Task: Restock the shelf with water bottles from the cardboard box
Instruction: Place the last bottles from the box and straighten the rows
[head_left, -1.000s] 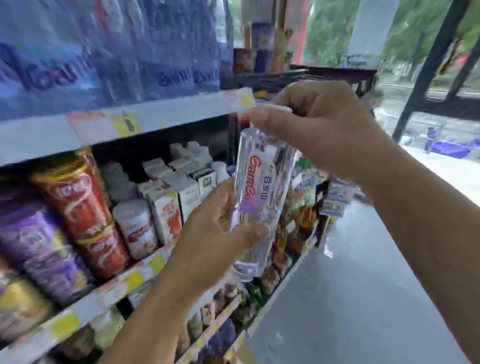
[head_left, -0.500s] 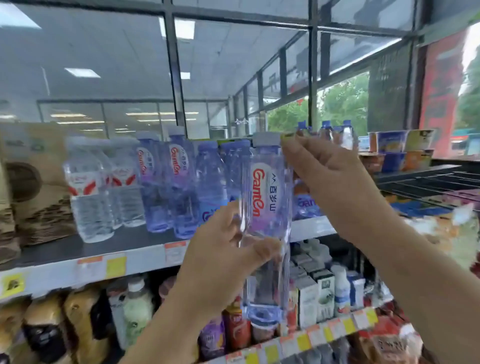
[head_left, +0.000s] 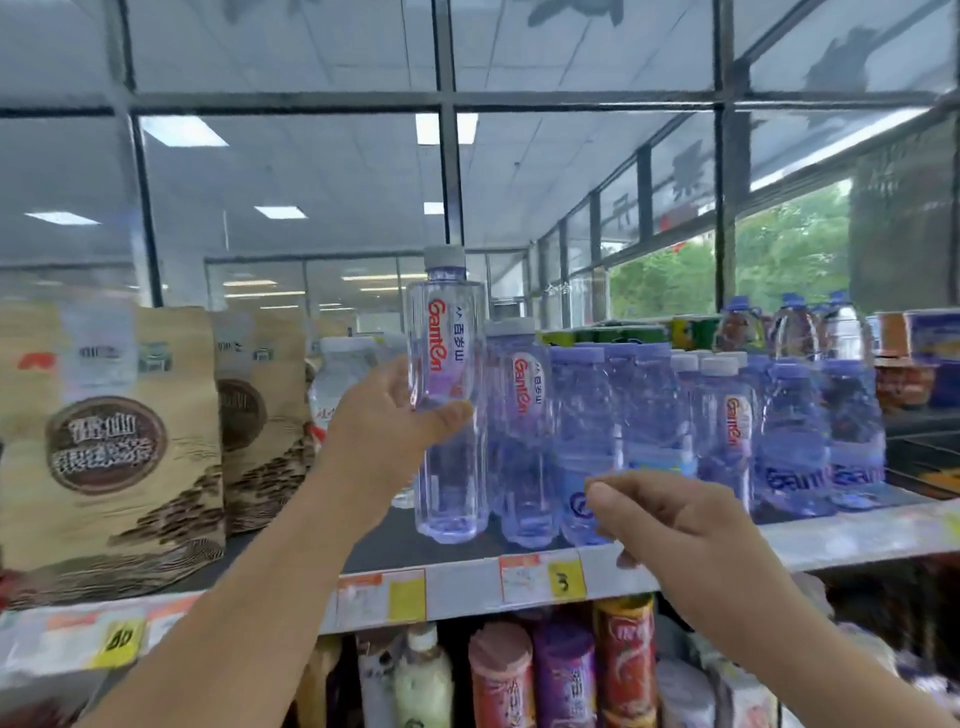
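A tall clear water bottle (head_left: 448, 395) with a grey cap and a red-lettered label stands upright at the front of the top shelf (head_left: 467, 577). My left hand (head_left: 387, 431) is wrapped around its middle. My right hand (head_left: 670, 519) hangs lower and to the right, in front of the shelf edge, fingers loosely curled with nothing in them. Several more bottles of the same kind (head_left: 524, 431) stand in rows just right of the held one. The cardboard box is out of view.
Brown paper pouches (head_left: 109, 441) fill the shelf's left part. A white-capped bottle (head_left: 343, 379) stands behind my left hand. Larger blue-capped bottles (head_left: 795, 332) sit at the back right. Cans and cartons (head_left: 566, 675) line the shelf below. Windows rise behind.
My right hand has let go of the bottle's cap and dropped down to the right. My left hand has carried the bottle up and onto the top shelf. My view tilted upward.
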